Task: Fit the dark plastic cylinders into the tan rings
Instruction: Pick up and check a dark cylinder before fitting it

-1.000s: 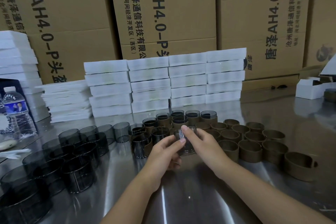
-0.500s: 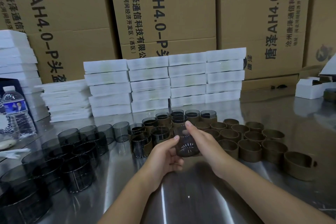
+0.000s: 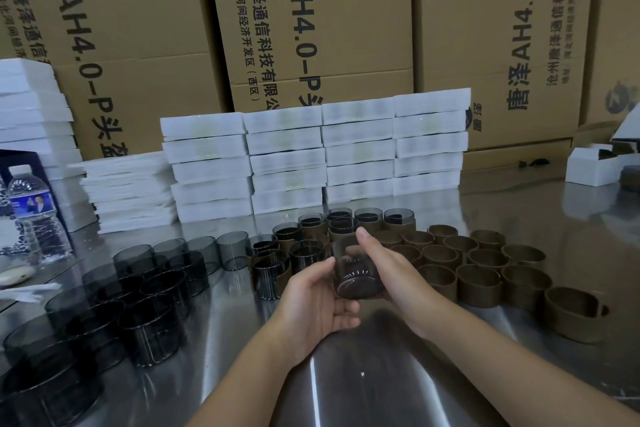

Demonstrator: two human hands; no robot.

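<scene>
Holding one cylinder [image 3: 356, 270] just above the table [image 3: 346, 385]: left hand [image 3: 317, 295] cups it from below, right hand [image 3: 391, 265] grips its far side, both curled round it. Can't tell if a ring is on it. Likely step: cylinder picked, unfitted. Next needs an empty ring [image 3: 478, 285] from the right, lined up square, pressed on.

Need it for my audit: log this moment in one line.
left hand, right hand | hold dark translucent plastic cylinder | above metal table | tan rings at right
</scene>
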